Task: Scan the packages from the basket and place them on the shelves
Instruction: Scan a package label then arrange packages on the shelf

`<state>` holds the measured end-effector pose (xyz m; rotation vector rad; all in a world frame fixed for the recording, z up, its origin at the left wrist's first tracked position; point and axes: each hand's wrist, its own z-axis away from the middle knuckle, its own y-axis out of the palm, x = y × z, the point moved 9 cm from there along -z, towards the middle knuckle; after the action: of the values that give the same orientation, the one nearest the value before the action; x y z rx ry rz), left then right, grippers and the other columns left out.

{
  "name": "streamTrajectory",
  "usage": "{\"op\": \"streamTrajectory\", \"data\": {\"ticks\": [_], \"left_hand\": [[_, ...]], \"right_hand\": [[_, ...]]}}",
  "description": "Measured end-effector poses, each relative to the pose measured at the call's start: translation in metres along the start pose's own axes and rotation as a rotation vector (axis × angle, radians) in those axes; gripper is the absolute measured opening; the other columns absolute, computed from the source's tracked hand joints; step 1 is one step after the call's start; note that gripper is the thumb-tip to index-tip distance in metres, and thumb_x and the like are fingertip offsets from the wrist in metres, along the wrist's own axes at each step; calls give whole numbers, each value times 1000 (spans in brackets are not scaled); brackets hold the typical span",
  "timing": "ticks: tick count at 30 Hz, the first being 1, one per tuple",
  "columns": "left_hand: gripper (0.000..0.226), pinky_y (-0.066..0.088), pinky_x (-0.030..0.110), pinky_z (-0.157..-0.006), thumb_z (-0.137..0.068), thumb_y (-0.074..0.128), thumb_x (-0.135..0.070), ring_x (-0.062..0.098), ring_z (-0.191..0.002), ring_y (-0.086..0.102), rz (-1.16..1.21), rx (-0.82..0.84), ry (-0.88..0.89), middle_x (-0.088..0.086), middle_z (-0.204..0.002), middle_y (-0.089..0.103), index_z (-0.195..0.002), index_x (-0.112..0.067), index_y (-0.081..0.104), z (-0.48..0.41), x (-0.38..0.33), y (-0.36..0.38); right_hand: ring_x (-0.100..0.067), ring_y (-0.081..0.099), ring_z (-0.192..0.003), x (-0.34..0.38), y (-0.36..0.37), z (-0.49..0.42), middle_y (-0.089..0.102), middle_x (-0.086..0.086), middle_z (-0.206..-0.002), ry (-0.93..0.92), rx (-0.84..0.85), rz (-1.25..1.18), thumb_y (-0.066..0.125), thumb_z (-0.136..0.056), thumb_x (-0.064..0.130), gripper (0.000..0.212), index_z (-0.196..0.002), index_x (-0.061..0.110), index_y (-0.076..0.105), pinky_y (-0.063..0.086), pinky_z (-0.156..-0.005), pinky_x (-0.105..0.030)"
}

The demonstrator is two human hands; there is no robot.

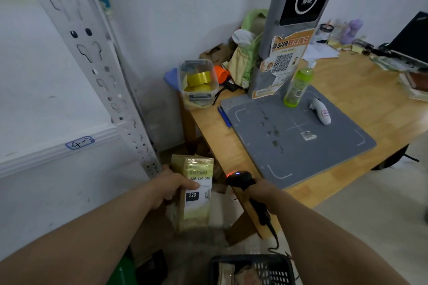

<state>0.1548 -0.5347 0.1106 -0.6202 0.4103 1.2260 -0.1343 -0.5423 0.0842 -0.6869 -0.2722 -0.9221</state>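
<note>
The basket (275,266) sits below both grips, more packages inside. The left grip (171,186) clasps a yellow package (196,194), label up. Just right of it, the right grip (259,192) grasps the scanner (240,179), red light lit. Scanning seems underway; next, I'd guess, the package goes to the shelf (46,155) above the left grip.

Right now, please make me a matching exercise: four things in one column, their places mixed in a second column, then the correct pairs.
Things:
1. package
2. scanner
3. green bottle
4. yellow tape rolls

Places:
A. standing on the grey mat
B. inside the clear box
C. held in the left hand
D. held in the right hand

Pairs: 1-C, 2-D, 3-A, 4-B
</note>
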Motion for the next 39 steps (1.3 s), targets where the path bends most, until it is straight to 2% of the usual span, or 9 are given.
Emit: {"op": "streamTrajectory", "data": {"ticks": [1, 4, 6, 9, 11, 13, 21, 37, 39], "left_hand": [[117, 45, 55, -101, -31, 100, -41, 31, -112, 63, 18, 0, -12, 4, -113, 73, -135, -21, 49, 0, 3, -1], [55, 37, 53, -109, -66, 89, -23, 33, -117, 60, 69, -13, -34, 6, -107, 74, -115, -14, 65, 18, 4, -1], [39, 38, 49, -108, -74, 84, -17, 34, -120, 57, 105, -70, -25, 7, -109, 72, -108, -11, 64, 21, 7, -5], [62, 42, 42, -95, -75, 87, -17, 36, -126, 49, 174, -204, -18, 12, -123, 55, -116, -5, 41, 27, 9, -16], [101, 45, 45, -99, -69, 92, -25, 38, -129, 46, 194, -276, -14, 15, -138, 46, -142, -10, 22, 25, 14, -22], [119, 44, 54, -105, -63, 95, -31, 40, -130, 45, 192, -325, -7, 16, -143, 42, -148, -18, 13, 25, 15, -26], [114, 43, 58, -107, -63, 94, -29, 41, -130, 45, 230, -373, -7, 17, -142, 44, -146, -18, 17, 32, 11, -33], [113, 41, 58, -108, -64, 93, -26, 41, -130, 48, 254, -330, 32, 16, -141, 48, -146, -18, 16, 26, 7, -36], [103, 43, 55, -106, -67, 92, -21, 39, -128, 49, 279, -306, 44, 14, -137, 51, -141, -15, 21, 24, 4, -34]], "right_hand": [[-26, 62, -84, 2, 4, 8, 62, -13, -97, 9, 77, -123, 66, -85, 6, 34, -118, 6, 62, 55, -73, -37], [-27, 57, -76, 19, 9, 35, 57, -12, -84, -36, 219, -310, 65, -83, 5, 28, -111, 4, 65, 52, -72, -39], [-25, 58, -75, 38, 3, 51, 58, -10, -83, -99, 232, -350, 67, -85, 8, 24, -109, 6, 66, 54, -70, -36], [-19, 61, -66, 61, 0, 70, 62, -7, -79, -159, 247, -297, 75, -84, 17, 17, -98, 10, 69, 55, -65, -32], [-16, 61, -62, 72, 1, 81, 65, -3, -75, -204, 270, -241, 78, -84, 21, 17, -96, 11, 71, 55, -64, -31], [-14, 61, -62, 81, 3, 89, 66, -1, -75, -241, 294, -225, 78, -85, 23, 20, -100, 12, 72, 55, -65, -31], [-14, 61, -61, 103, 6, 107, 65, -4, -78, -308, 259, -320, 77, -88, 19, 30, -116, 15, 68, 54, -63, -31], [-12, 61, -64, 110, 9, 101, 66, -2, -78, -318, 249, -271, 78, -87, 22, 30, -115, 14, 69, 54, -69, -31], [-15, 62, -67, 108, 2, 94, 67, -3, -80, -312, 218, -244, 79, -86, 24, 30, -113, 15, 70, 55, -72, -32]]}}
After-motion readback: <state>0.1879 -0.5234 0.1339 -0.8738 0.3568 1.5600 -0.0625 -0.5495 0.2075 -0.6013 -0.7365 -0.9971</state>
